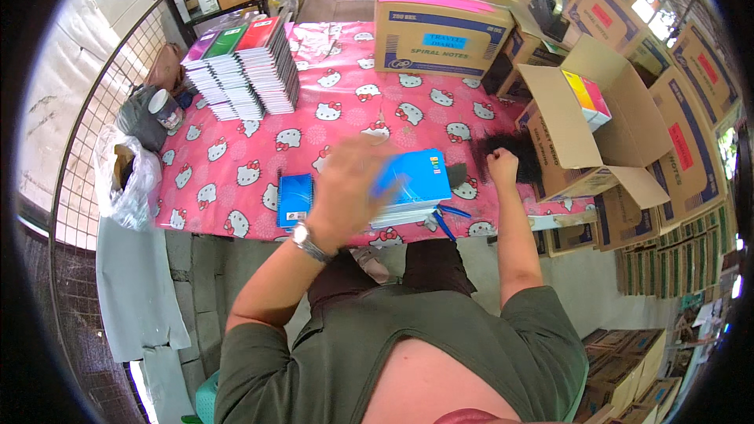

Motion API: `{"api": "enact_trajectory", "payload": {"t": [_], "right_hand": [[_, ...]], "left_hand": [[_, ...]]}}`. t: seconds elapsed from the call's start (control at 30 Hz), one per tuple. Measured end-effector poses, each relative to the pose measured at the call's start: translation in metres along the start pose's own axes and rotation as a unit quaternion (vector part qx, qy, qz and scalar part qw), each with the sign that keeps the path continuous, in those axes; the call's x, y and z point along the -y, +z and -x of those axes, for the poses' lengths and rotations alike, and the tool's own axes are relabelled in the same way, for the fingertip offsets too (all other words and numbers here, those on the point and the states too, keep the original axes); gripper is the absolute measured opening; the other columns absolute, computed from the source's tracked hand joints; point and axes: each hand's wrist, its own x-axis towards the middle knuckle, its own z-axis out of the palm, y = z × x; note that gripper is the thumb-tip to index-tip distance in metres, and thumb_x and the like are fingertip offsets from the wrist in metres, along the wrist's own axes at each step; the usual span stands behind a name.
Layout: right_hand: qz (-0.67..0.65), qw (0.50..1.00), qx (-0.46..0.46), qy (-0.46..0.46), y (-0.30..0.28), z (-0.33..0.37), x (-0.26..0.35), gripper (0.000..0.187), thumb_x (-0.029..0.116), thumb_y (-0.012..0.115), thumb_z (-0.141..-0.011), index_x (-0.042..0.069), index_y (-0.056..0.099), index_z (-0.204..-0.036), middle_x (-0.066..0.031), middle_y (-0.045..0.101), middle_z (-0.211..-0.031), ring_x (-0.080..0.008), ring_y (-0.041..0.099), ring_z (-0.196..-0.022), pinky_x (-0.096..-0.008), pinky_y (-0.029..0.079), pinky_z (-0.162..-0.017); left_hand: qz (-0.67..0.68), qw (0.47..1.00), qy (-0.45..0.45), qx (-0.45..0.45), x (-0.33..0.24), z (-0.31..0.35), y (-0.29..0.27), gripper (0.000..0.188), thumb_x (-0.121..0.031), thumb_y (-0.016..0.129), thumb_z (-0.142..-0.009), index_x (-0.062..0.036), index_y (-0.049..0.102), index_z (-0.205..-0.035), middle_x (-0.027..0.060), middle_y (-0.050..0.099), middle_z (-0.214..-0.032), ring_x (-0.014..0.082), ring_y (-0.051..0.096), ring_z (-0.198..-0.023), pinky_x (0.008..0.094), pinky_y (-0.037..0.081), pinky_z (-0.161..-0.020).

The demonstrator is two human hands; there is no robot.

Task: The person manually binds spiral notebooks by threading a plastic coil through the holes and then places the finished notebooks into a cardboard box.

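Note:
A thick stack of blue-covered notebooks point(420, 177) stands at the table's near edge in front of me. My left hand point(349, 184), smeared by motion, is over the stack's left side; whether it grips anything is unclear. One blue spiral notebook point(295, 198) lies flat to the left of that hand. On the right, my right hand point(503, 166) is closed at the edge of a heap of thin black strands point(525, 159); what its fingers hold cannot be made out. A blue-handled hand tool point(446, 224), resembling pliers, lies against the stack's near right corner.
Tall piles of spiral notebooks point(267, 67) rise at the far left. An open carton point(561, 149) with a yellow-and-pink pack point(586, 100) inside stands right; a closed-sided carton point(440, 39) is at the back. A plastic bag point(129, 177) hangs at the left edge of the pink-covered table point(345, 114).

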Motion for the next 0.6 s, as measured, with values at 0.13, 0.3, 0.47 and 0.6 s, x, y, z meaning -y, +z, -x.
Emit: {"api": "enact_trajectory", "payload": {"t": [0.13, 0.3, 0.47, 0.6], "right_hand": [[-0.113, 0.989, -0.073, -0.061, -0.033, 0.0, 0.023, 0.028, 0.012, 0.058, -0.086, 0.0, 0.07, -0.109, -0.0237, 0.069, -0.099, -0.039, 0.067, -0.092, -0.0457, 0.052, -0.084], [-0.283, 0.955, 0.023, -0.081, -0.125, 0.049, 0.117, 0.027, 0.016, 0.064, -0.094, 0.007, 0.071, -0.119, -0.0135, 0.067, -0.094, -0.0267, 0.065, -0.085, -0.0344, 0.051, -0.08], [-0.364, 0.905, 0.041, -0.218, -0.167, 0.068, 0.166, 0.031, 0.012, 0.07, -0.089, 0.013, 0.072, -0.12, -0.0077, 0.066, -0.098, -0.0222, 0.062, -0.092, -0.0328, 0.049, -0.082], [-0.329, 0.917, 0.005, -0.225, -0.162, 0.062, 0.178, 0.032, 0.012, 0.074, -0.085, 0.015, 0.074, -0.116, -0.0065, 0.064, -0.095, -0.0221, 0.062, -0.094, -0.0324, 0.049, -0.083]], "left_hand": [[-0.08, 0.958, 0.072, 0.266, -0.037, -0.012, 0.025, 0.027, -0.022, 0.071, -0.084, -0.0076, 0.068, -0.106, 0.0077, 0.065, -0.102, 0.0269, 0.064, -0.1, 0.0385, 0.052, -0.082], [-0.012, 0.948, 0.032, 0.315, -0.023, -0.015, 0.026, 0.014, -0.016, 0.064, -0.085, -0.0085, 0.066, -0.096, 0.0061, 0.062, -0.091, 0.0268, 0.064, -0.089, 0.0407, 0.054, -0.076], [-0.032, 0.979, -0.007, 0.2, -0.014, -0.045, 0.015, 0.018, -0.017, 0.061, -0.086, -0.0069, 0.064, -0.101, 0.0104, 0.063, -0.095, 0.0305, 0.063, -0.09, 0.0448, 0.051, -0.078], [-0.075, 0.987, 0.001, 0.144, -0.009, -0.05, 0.031, 0.018, -0.02, 0.063, -0.088, -0.0067, 0.063, -0.1, 0.0102, 0.064, -0.094, 0.031, 0.063, -0.09, 0.0455, 0.046, -0.086]]}}
